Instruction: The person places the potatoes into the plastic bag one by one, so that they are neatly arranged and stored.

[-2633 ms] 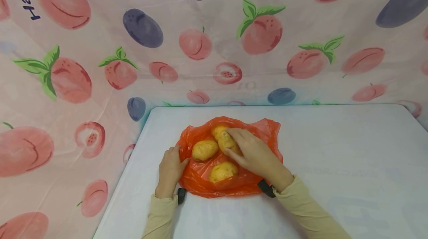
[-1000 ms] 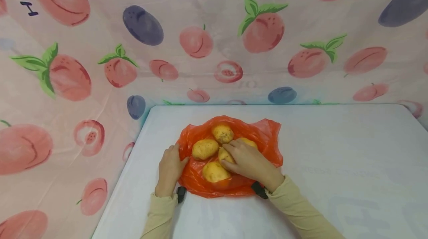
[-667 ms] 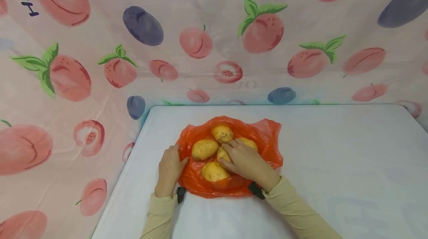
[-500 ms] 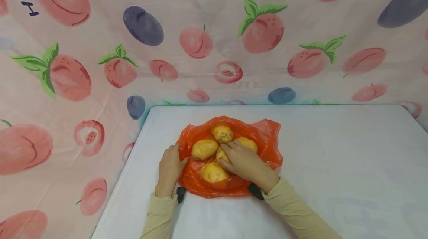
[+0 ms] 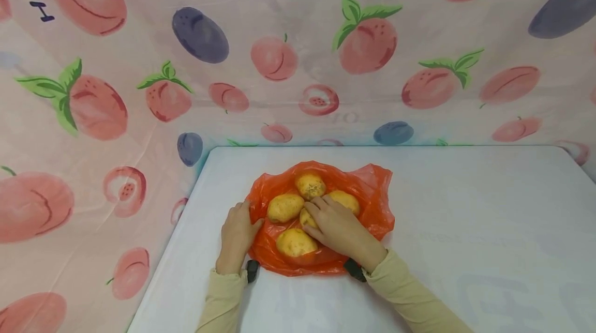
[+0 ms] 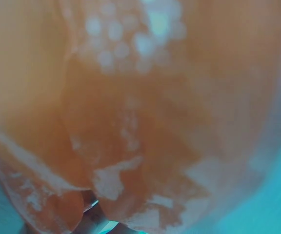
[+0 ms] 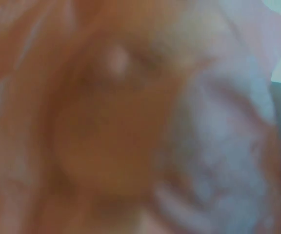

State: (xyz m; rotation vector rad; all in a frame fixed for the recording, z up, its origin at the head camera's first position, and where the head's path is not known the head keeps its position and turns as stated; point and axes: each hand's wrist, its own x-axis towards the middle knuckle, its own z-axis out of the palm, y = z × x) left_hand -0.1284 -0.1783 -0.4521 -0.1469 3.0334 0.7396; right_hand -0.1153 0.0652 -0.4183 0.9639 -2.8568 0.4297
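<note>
In the head view an orange-red plastic bag (image 5: 379,193) lies spread on the table, its rim raised round several yellow potatoes. My left hand (image 5: 237,235) holds the bag's left edge, thumb inside the rim. My right hand (image 5: 342,227) reaches in from the right and grips the middle potato (image 5: 307,217), most of which it covers. Around it lie a left potato (image 5: 285,208), a top potato (image 5: 310,186) with a rough brown patch, a right potato (image 5: 345,201) partly behind the hand, and a front potato (image 5: 296,242). Blurred orange plastic (image 6: 170,126) fills the left wrist view.
The white table (image 5: 465,209) extends to the right of the bag. A fruit-printed cloth (image 5: 288,105) hangs behind it and along its left side. Dark wrist-worn devices, one on the left (image 5: 252,271) and one on the right (image 5: 355,269), sit by the bag's front edge.
My right hand has come from the upper potatoes down and left to the middle with a potato, uncovering the top and right ones. The front potato has shifted left. My left hand stays put.
</note>
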